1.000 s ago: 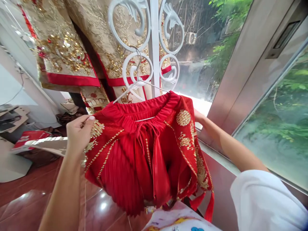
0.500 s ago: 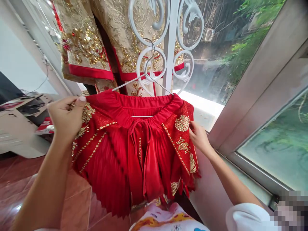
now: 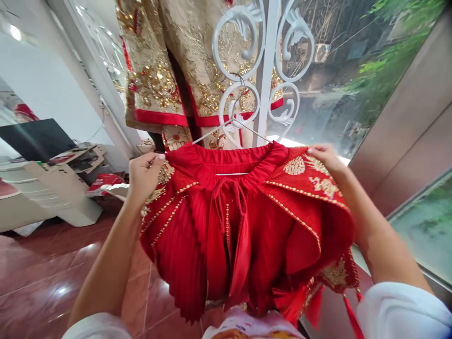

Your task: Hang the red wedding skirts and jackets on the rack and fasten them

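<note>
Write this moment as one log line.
left hand: pinching red garment | right hand: pinching its opposite side | garment: on hanger

This looks like a clothes shop or showroom for ornate dress. At the top centre, cream garments (image 3: 153, 89) with gold sequins and red hems hang beside a white scrollwork frame (image 3: 267, 70); a red garment (image 3: 183, 226) with gold embroidery hangs on a thin hanger (image 3: 232, 118) at the middle. A black monitor (image 3: 37, 137) and pale table (image 3: 63, 197) at left, glossy floor tiles (image 3: 52, 268) and large window panes (image 3: 318, 110) at right suit business premises.
</note>
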{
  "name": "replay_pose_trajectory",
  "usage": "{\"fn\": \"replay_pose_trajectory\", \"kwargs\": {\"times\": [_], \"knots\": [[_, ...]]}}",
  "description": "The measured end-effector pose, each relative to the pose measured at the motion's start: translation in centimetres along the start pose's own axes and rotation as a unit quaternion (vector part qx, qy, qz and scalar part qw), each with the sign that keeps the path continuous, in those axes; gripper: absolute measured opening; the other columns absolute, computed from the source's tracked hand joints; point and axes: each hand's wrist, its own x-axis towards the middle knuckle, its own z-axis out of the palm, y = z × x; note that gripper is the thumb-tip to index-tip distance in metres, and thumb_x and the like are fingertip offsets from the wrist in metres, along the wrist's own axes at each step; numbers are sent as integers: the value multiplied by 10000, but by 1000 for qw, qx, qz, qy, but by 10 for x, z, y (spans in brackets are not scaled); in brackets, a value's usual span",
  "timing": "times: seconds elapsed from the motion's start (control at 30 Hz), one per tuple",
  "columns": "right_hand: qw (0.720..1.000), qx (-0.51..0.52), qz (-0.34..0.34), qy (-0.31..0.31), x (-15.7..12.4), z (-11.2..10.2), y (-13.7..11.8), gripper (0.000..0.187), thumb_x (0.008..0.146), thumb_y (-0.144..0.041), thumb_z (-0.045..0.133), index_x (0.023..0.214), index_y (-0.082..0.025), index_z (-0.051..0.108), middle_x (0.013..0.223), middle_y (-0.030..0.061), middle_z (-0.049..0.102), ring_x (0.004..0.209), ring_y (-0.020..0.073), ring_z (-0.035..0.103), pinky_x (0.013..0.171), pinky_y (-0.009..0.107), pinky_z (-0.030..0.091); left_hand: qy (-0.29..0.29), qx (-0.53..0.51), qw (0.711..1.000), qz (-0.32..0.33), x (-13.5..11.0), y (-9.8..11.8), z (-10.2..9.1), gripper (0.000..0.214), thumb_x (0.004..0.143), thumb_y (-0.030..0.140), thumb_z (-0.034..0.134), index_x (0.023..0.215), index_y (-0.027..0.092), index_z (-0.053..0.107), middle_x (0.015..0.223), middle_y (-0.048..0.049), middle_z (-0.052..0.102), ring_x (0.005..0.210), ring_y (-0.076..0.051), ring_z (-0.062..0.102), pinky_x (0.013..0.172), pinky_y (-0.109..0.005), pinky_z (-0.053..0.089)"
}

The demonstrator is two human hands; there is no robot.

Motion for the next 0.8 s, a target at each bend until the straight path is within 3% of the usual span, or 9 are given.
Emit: {"fn": "replay_pose_trajectory", "kwargs": {"times": [0.1, 0.2, 0.27, 0.33, 0.4, 0.47, 0.6, 0.7, 0.8], "knots": [[999, 18, 11, -37, -12, 34, 26, 347, 791, -520, 540, 790, -194, 659, 735, 48, 661, 653, 139, 604, 586, 288, 482, -30, -9, 999, -8, -4, -6, -4, 312, 808, 370, 475, 650, 119, 571, 557, 25, 428, 535, -71, 351, 492, -193, 278], [999, 27, 20, -21, -22, 27, 28, 356, 803, -519, 525, 927, -212, 654, 850, 61, 674, 745, 159, 623, 648, 317, 513, -87, -5, 996, -22, -1, -11, -13, 343, 800, 416, 505, 664, 118, 609, 563, 18, 466, 523, -74, 378, 475, -191, 289], [1000, 31, 2, 1, -20, 12, 11, 399, 822, -519, 492, 1033, -210, 629, 916, 73, 672, 798, 174, 626, 692, 343, 523, -121, 18, 992, -17, 5, -11, -15, 362, 760, 462, 562, 686, 118, 648, 543, 18, 497, 494, -76, 385, 465, -193, 311], [998, -8, -55, -5, -20, 4, -14, 433, 847, -499, 467, 1154, -216, 580, 1020, 89, 657, 900, 198, 615, 779, 382, 510, -149, 19, 989, 15, 13, -6, -12, 417, 704, 495, 629, 866, 117, 693, 655, -15, 620, 556, -100, 481, 542, -212, 412], [986, -104, -130, -28, -23, 12, -37, 497, 820, -487, 527, 1235, -213, 533, 1127, 114, 622, 1013, 245, 575, 873, 444, 465, -176, -1, 983, 56, 19, 0, -5, 593, 680, 498, 667, 1148, 138, 618, 958, -71, 693, 767, -151, 596, 739, -284, 488], [964, -196, -181, -8, -29, 29, -50, 533, 794, -463, 578, 1248, -189, 526, 1157, 135, 604, 1047, 282, 543, 911, 484, 423, -189, 4, 977, 96, 21, 7, 3, 624, 718, 466, 660, 1257, 175, 537, 1169, -79, 641, 965, -183, 610, 898, -351, 459], [959, -186, -202, 73, -27, 49, -49, 331, 872, -391, 470, 1059, -173, 637, 937, 94, 660, 900, 248, 580, 811, 408, 453, -101, 51, 984, 134, 17, 14, 13, 346, 805, 354, 611, 1102, 181, 648, 1092, -40, 684, 945, -171, 639, 889, -328, 464], [979, -109, -172, -4, -8, 33, -46, 318, 834, -443, 516, 833, -171, 681, 737, 27, 649, 734, 199, 587, 665, 313, 462, -40, 19, 993, 106, 13, 20, 14, 271, 820, 328, 593, 1020, 172, 686, 983, -22, 719, 808, -143, 642, 771, -282, 486], [991, 3, -84, -106, 19, 12, -47, 407, 763, -553, 571, 680, -163, 655, 588, 3, 608, 554, 145, 534, 503, 255, 416, -2, -16, 998, 57, 8, 34, 20, 249, 815, 331, 595, 946, 155, 712, 849, -12, 730, 684, -126, 600, 661, -251, 464]]}}
